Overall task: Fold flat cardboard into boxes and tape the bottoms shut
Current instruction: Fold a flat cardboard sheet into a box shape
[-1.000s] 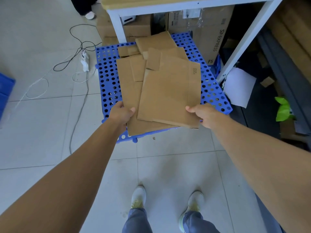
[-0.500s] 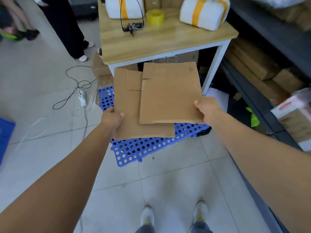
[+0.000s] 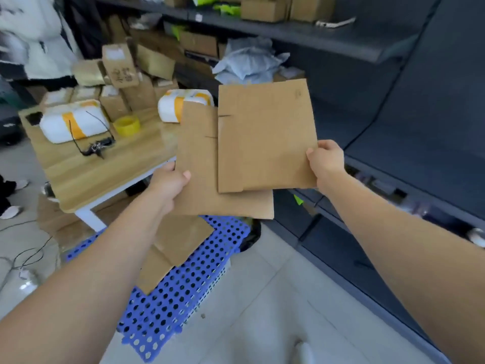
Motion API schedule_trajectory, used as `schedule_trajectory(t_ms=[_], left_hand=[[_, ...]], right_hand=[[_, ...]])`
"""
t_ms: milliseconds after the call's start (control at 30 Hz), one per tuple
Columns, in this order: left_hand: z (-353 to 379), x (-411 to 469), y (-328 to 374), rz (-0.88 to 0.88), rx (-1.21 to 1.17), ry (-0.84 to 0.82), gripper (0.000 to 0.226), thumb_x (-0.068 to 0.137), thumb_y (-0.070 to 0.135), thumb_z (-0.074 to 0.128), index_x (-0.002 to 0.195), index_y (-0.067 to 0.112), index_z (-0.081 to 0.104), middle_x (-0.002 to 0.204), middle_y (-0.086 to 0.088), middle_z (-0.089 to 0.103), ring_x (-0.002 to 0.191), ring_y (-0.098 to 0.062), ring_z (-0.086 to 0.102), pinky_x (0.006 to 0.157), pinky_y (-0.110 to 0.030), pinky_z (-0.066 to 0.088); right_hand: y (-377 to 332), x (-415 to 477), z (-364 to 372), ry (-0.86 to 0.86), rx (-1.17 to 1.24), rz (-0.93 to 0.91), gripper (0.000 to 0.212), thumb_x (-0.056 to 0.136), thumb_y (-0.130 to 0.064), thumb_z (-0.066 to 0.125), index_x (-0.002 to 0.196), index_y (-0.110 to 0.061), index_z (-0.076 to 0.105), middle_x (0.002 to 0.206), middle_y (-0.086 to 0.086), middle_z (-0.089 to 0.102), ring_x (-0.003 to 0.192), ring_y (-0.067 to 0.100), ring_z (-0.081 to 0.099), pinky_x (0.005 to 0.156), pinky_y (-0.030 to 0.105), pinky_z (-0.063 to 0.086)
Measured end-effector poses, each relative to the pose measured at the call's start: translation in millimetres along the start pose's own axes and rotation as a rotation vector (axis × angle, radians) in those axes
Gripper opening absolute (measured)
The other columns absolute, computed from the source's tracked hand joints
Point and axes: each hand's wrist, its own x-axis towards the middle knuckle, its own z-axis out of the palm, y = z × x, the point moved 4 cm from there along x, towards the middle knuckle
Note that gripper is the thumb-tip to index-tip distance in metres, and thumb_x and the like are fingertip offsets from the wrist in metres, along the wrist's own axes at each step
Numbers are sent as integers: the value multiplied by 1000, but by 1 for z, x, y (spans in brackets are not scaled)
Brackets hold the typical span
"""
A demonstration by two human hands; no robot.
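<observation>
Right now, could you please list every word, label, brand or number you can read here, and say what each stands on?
Nothing here can be read as text.
Dark print on the tilted brown cardboard carton beyond the light wooden table: too blurred.
Small mark near the top corner of the flat brown cardboard sheet gripped by the right hand: too small.
Second flat cardboard sheet, in the left hand: no print visible.

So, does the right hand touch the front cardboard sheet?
Touching. The head view shows the right hand gripping the front cardboard sheet at its right edge.
</observation>
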Motion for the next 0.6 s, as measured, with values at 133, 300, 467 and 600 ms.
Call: schedule_trajectory(t_ms=[133, 300, 467, 600], left_hand=[[81, 5, 40, 45, 49, -175, 19, 98, 9, 48, 111, 20, 57, 123, -7, 60, 105, -25, 56, 94, -43, 44], [177, 7, 74, 70, 164, -311, 22, 99, 13, 48, 118, 17, 55, 124, -8, 59, 109, -29, 54, 98, -47, 43], [254, 12, 91, 112, 252, -397, 28, 98, 11, 49, 125, 10, 55, 117, -6, 57, 98, -24, 52, 82, -35, 41], [307, 16, 100, 117, 274, -462, 25, 98, 10, 49, 123, 10, 56, 117, -6, 58, 102, -26, 54, 87, -37, 43]], right_hand=[[-11, 23, -86, 188, 31, 1, 18, 93, -11, 47, 107, -17, 56, 88, -7, 54, 73, 7, 47, 57, 25, 38], [-7, 53, -179, 387, 38, 49, 26, 93, -14, 49, 118, -16, 56, 98, -3, 56, 86, 17, 51, 72, 31, 40], [5, 76, -244, 506, 48, 107, 30, 93, -13, 47, 121, -15, 55, 102, -1, 55, 93, 19, 50, 75, 31, 39], [9, 88, -284, 583, 35, 121, 30, 93, -13, 46, 121, -14, 55, 102, 0, 54, 93, 20, 49, 76, 31, 39]])
